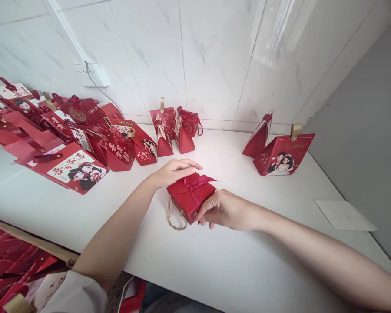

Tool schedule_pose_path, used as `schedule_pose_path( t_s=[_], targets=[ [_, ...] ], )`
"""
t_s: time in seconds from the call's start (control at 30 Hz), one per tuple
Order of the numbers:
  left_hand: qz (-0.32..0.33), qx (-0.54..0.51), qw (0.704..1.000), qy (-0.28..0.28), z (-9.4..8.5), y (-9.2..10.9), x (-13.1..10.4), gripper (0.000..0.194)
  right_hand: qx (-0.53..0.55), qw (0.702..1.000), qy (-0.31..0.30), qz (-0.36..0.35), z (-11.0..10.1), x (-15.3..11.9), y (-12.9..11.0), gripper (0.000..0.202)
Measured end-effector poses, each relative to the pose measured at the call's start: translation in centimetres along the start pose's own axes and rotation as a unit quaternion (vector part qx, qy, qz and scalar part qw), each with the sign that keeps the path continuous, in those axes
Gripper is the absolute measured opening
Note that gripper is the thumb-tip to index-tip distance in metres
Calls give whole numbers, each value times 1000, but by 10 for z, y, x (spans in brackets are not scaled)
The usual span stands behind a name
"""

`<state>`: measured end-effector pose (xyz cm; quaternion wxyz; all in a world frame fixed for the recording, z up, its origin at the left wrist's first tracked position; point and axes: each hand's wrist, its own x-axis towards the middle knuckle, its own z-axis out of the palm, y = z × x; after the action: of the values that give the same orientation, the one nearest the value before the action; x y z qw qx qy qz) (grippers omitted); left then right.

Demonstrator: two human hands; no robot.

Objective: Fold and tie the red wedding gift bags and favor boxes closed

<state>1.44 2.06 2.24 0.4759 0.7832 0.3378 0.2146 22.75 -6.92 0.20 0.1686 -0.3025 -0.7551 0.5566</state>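
A red gift box [189, 195] with a crimson ribbon bow [195, 186] on top lies on the white table, turned at an angle. A twisted gold rope handle [174, 219] loops out from its near left side. My left hand [177, 171] rests along the box's far left edge, fingers stretched out and reaching past the far corner. My right hand [223, 211] is at the near right corner, its fingers curled and closed against the box's side. Some of those fingertips are hidden behind the hand and the box.
Red gift boxes [117, 148] crowd the table's left side. Several smaller ones [184, 132] stand by the tiled wall, and two [283, 152] stand at the back right. White paper [345, 215] lies at the right edge. A carton [22, 265] of red packaging sits lower left.
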Motion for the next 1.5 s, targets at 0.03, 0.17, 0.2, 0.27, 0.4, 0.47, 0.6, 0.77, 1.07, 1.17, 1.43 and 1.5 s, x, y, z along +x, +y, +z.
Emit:
schedule_pose_path(
  t_s=[0.03,0.17,0.2,0.27,0.4,0.47,0.6,0.77,1.07,1.17,1.43,1.5],
  targets=[
    [1,15,999,51,0,-1,1,34,-2,999,46,1,4,3,4,23],
    [-16,16,994,104,-5,-4,0,31,3,994,105,6,13,12,16,21],
    [-21,9,996,81,-6,-4,0,32,5,997,83,2,10,12,16,20],
    [-20,-3,999,35,-7,-2,-2,41,19,1000,11,16,-2,8,12,18],
    [1,0,999,-50,-6,4,-4,48,5,978,-121,169,-47,-5,10,34],
    [12,13,996,-82,-5,5,-3,47,-1,973,-123,196,-68,-8,15,42],
    [20,18,995,-98,-6,4,-3,42,98,982,-65,150,-84,-2,29,49],
    [8,36,993,-111,-12,7,-5,40,137,980,-89,113,-74,2,25,44],
    [-30,107,988,-111,-17,20,-14,46,136,976,-142,98,-65,-9,0,38],
    [-11,148,987,-54,-13,15,-12,49,148,971,-154,109,-50,-10,-6,39],
    [-6,151,983,107,-3,0,-4,51,126,991,0,49,-18,-2,-6,41],
    [-5,144,985,100,-1,0,-3,51,123,988,-51,79,-22,0,0,41]
  ],
)
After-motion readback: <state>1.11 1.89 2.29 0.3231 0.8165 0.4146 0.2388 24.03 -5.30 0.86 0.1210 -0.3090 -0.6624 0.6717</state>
